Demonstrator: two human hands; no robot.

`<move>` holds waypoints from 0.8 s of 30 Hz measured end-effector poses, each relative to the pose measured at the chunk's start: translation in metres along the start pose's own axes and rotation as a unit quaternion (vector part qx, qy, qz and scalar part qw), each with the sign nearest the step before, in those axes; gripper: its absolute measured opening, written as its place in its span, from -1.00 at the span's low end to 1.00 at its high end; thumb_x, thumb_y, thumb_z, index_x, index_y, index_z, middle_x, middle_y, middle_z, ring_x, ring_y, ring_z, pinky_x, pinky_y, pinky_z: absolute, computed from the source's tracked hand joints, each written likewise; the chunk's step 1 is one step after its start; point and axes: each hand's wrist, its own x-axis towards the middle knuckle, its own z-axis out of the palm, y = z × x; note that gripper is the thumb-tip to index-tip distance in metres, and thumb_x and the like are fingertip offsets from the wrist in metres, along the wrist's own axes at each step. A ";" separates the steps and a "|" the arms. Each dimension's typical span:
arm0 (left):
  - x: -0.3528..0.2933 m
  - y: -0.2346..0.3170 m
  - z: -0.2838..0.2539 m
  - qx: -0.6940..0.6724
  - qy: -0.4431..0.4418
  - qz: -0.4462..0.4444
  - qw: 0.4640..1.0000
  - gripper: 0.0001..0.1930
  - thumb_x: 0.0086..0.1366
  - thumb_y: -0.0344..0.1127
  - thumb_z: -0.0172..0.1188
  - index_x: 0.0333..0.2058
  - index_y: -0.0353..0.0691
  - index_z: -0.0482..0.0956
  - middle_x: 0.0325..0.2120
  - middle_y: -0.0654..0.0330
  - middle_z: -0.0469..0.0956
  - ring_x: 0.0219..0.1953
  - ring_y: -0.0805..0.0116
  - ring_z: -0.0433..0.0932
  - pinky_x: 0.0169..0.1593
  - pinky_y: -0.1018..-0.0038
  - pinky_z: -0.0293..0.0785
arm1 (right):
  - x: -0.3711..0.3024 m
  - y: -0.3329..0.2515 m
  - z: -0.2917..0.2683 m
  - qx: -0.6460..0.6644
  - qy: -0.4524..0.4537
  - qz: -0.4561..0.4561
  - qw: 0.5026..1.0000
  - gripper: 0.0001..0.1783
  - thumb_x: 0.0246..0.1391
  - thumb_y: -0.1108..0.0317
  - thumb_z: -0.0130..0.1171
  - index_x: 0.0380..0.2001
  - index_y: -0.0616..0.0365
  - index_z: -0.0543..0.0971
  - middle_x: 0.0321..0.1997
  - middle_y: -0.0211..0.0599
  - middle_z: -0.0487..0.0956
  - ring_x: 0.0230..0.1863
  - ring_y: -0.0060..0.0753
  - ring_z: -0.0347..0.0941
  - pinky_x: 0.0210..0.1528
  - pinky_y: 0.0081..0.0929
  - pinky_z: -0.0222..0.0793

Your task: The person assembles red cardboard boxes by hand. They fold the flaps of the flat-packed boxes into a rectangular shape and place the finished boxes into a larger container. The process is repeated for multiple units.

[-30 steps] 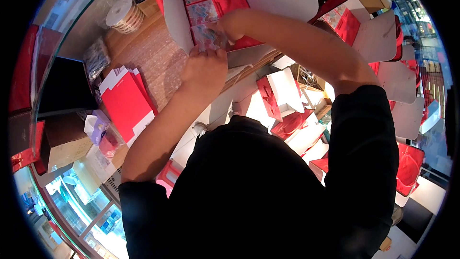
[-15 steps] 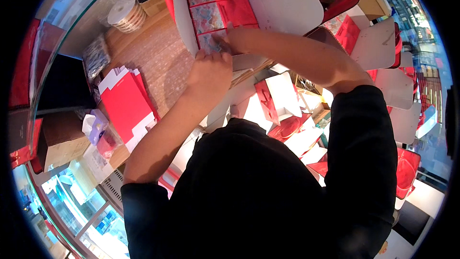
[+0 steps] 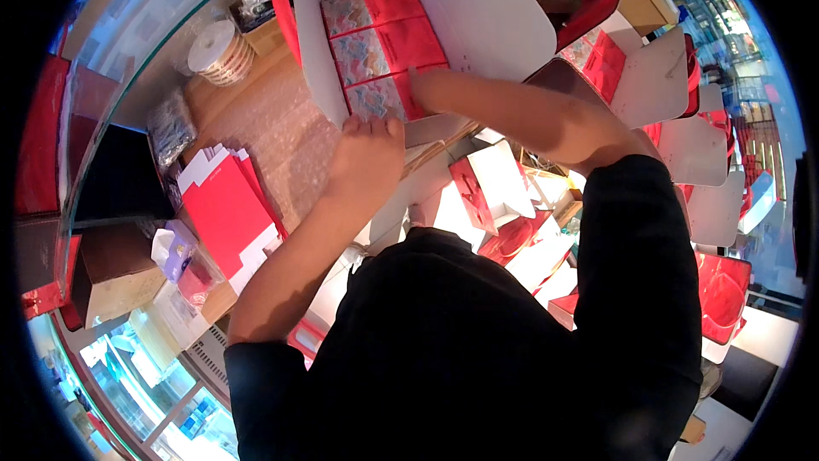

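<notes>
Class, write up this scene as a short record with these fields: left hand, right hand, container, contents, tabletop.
Left hand: fingers curled, at the container's near side; grip unclear
Right hand: by the nearest packet's red part; fingers partly hidden
Container: open box with white inner walls
Contents: three rectangular red-and-floral packets in a row
Tabletop: brown wooden table; left of the box, flat red-and-white card sheets and stacked round white reels

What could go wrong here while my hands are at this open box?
The white-lined carrier box sits near the edge of the wooden table, so a hard tug might tip it off. The right hand, close against the nearest patterned packet, could crease or shift it.
</notes>
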 end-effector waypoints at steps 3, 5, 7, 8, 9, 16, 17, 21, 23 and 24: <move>0.000 0.001 0.003 0.013 0.040 0.007 0.999 -0.75 0.05 -0.32 0.04 -0.28 -0.30 0.46 -0.48 0.11 0.52 -0.40 0.27 0.54 -0.13 0.38 0.35 | 0.008 -0.004 0.003 -0.046 -0.008 -0.042 0.998 -0.43 -0.07 0.31 0.14 0.05 0.33 0.39 -0.19 0.16 0.56 -0.20 0.01 0.56 -0.22 -0.07 0.47; 0.004 0.002 0.001 -0.006 0.018 0.009 1.000 -0.76 0.06 -0.31 0.05 -0.29 -0.29 0.45 -0.46 0.10 0.53 -0.36 0.25 0.55 -0.11 0.37 0.35 | 0.029 0.014 0.041 -0.052 0.019 -0.048 0.997 -0.34 -0.11 0.33 0.14 0.11 0.35 0.31 -0.30 0.10 0.58 -0.31 0.00 0.56 -0.33 -0.07 0.45; -0.006 -0.001 0.000 -0.017 0.010 -0.020 1.000 -0.76 0.06 -0.27 0.09 -0.31 -0.27 0.43 -0.45 0.11 0.53 -0.33 0.23 0.55 -0.09 0.34 0.35 | 0.032 0.012 0.030 -0.067 0.074 -0.180 0.979 -0.38 -0.15 0.32 0.14 0.05 0.32 0.34 -0.40 0.02 0.59 -0.39 -0.03 0.56 -0.40 -0.08 0.44; 0.000 0.000 -0.002 -0.024 0.022 -0.008 0.999 -0.75 0.06 -0.25 0.10 -0.32 -0.26 0.42 -0.45 0.11 0.53 -0.32 0.22 0.55 -0.07 0.33 0.35 | 0.028 0.012 0.029 -0.023 0.112 -0.217 0.970 -0.50 -0.14 0.30 0.13 -0.07 0.24 0.41 -0.42 0.00 0.58 -0.40 -0.07 0.56 -0.40 -0.12 0.45; -0.001 0.004 -0.004 -0.019 0.032 -0.002 0.999 -0.73 0.05 -0.21 0.14 -0.32 -0.24 0.41 -0.46 0.11 0.52 -0.31 0.21 0.55 -0.05 0.31 0.34 | 0.021 0.009 0.031 0.020 0.142 -0.260 0.955 -0.62 -0.13 0.27 0.13 -0.18 0.17 0.48 -0.44 -0.02 0.57 -0.40 -0.11 0.56 -0.40 -0.16 0.45; 0.005 0.003 -0.007 -0.008 0.005 0.009 1.000 -0.64 0.05 -0.14 0.23 -0.30 -0.26 0.37 -0.42 0.06 0.52 -0.30 0.20 0.54 0.05 0.27 0.27 | 0.003 -0.027 -0.017 -0.053 -0.030 -0.210 0.976 -0.34 0.03 0.08 -0.02 0.26 -0.45 0.17 0.22 0.36 0.19 -0.01 0.04 0.46 -0.04 0.08 0.35; 0.003 0.004 -0.008 -0.002 0.003 0.005 1.000 -0.64 0.05 -0.14 0.24 -0.30 -0.26 0.37 -0.42 0.06 0.52 -0.31 0.20 0.54 0.05 0.27 0.27 | 0.004 -0.031 -0.018 -0.073 -0.034 -0.216 0.973 -0.34 0.04 0.07 -0.03 0.26 -0.45 0.16 0.23 0.36 0.16 0.00 0.05 0.46 -0.03 0.11 0.33; 0.004 0.003 -0.010 -0.024 -0.007 0.002 1.000 -0.65 0.07 -0.15 0.22 -0.29 -0.27 0.37 -0.42 0.06 0.52 -0.31 0.18 0.54 0.05 0.27 0.27 | 0.021 -0.030 -0.005 -0.082 -0.014 -0.222 0.972 -0.36 0.04 0.06 -0.03 0.25 -0.49 0.18 0.24 0.35 0.15 0.00 0.09 0.45 -0.03 0.23 0.28; 0.007 0.006 -0.010 -0.030 -0.034 -0.004 0.999 -0.66 0.08 -0.17 0.21 -0.29 -0.27 0.36 -0.41 0.07 0.53 -0.27 0.18 0.53 0.06 0.26 0.26 | 0.040 -0.032 0.013 -0.067 0.006 -0.216 0.974 -0.38 0.03 0.06 -0.01 0.22 -0.54 0.22 0.17 0.30 0.25 -0.03 0.10 0.46 -0.04 0.26 0.26; 0.008 0.008 -0.010 -0.031 -0.046 -0.014 0.998 -0.64 0.09 -0.18 0.20 -0.26 -0.30 0.36 -0.38 0.04 0.53 -0.24 0.15 0.52 0.08 0.24 0.25 | 0.054 -0.033 0.023 -0.071 0.010 -0.211 0.975 -0.39 0.02 0.06 0.00 0.21 -0.57 0.24 0.10 0.25 0.33 -0.05 0.10 0.47 -0.04 0.25 0.26</move>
